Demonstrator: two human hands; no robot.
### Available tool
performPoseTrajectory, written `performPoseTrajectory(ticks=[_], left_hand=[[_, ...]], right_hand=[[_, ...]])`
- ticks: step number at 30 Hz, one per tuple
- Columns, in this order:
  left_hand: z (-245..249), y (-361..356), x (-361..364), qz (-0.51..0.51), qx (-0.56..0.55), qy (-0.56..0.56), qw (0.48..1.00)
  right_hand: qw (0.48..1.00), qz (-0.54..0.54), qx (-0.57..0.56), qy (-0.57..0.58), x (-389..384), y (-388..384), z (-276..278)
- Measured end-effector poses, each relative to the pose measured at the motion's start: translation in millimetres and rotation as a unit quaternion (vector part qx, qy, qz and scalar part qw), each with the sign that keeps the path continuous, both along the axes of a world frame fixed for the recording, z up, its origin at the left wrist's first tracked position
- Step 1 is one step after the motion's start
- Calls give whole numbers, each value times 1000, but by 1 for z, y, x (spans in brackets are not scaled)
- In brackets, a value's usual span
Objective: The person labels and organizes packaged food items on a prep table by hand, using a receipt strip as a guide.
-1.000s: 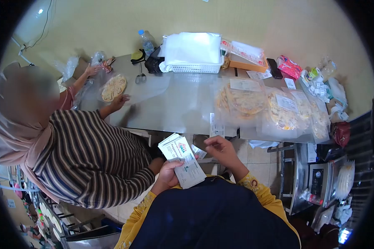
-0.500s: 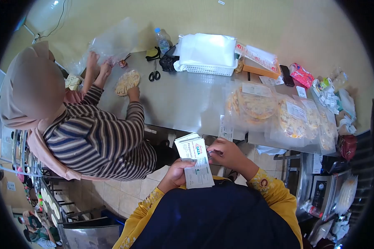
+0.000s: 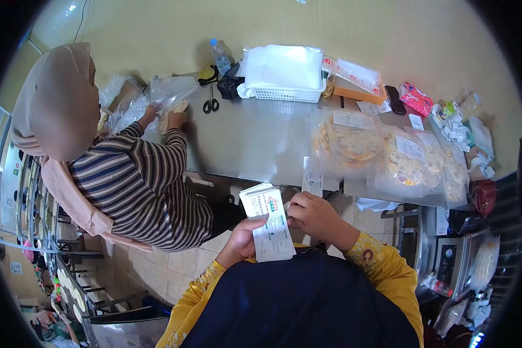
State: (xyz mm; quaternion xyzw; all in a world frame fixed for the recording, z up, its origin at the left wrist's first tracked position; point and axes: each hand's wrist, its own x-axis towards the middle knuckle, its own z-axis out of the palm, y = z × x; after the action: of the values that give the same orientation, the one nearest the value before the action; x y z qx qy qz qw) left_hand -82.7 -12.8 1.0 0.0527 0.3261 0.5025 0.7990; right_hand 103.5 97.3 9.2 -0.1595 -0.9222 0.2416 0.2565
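My left hand [image 3: 243,239] grips a stack of printed pizza labels [image 3: 272,235] in front of my body, thumb across the front. The top label reads "Pizza Gaza" and "Pepperoni", and the upper edges fan out a little. At the stack's right edge is my right hand [image 3: 318,216], its fingers bent and pinched together. What lies between those fingertips is hidden. Just above it, a printed label strip [image 3: 312,177] lies over the table's front edge. Bagged pizzas [image 3: 354,142] with labels on top are on the table to the right.
Across the steel table [image 3: 243,139], a co-worker in a striped sleeve [image 3: 156,156] handles a pizza base and clear plastic bags [image 3: 174,90]. Scissors [image 3: 210,104], a water bottle [image 3: 220,57], a white basket [image 3: 287,93] with sheets, and a phone [image 3: 395,100] stand along the back.
The co-worker has moved the pizza base up toward the plastic bag, which has come down onto the table. My hands stay at the labels, with the right fingers slightly closer to the stack.
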Motion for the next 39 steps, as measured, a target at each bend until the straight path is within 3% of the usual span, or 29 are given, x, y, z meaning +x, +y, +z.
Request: performPoseTrajectory(ticks=[7,17,23,26,29,32,38,39], left_hand=[[3,-3,-2,10,19,-71,997],[7,-7,-11,-29,33,-66,997],[10,-6,-15,-27,34,-42,998],[7,-4,-16,-32,56,-61,996],[9,-2,-15,-26,48,-51,997],[18,1,-11,-15,30,-41,999],[17,3,-5,7,45,-71,996],[11,3,-6,-1,65,-78,995]], right_hand=[[997,-41,-50,45,-2,-11,3],[993,-36,-107,18,-10,-18,1],[977,-46,-203,43,-11,-14,9],[978,-26,-198,59,-10,-9,9],[963,-33,-267,23,-4,-5,18],[897,-50,-434,71,3,-5,18],[767,-35,-629,117,16,1,6],[765,-40,-632,119,18,1,7]])
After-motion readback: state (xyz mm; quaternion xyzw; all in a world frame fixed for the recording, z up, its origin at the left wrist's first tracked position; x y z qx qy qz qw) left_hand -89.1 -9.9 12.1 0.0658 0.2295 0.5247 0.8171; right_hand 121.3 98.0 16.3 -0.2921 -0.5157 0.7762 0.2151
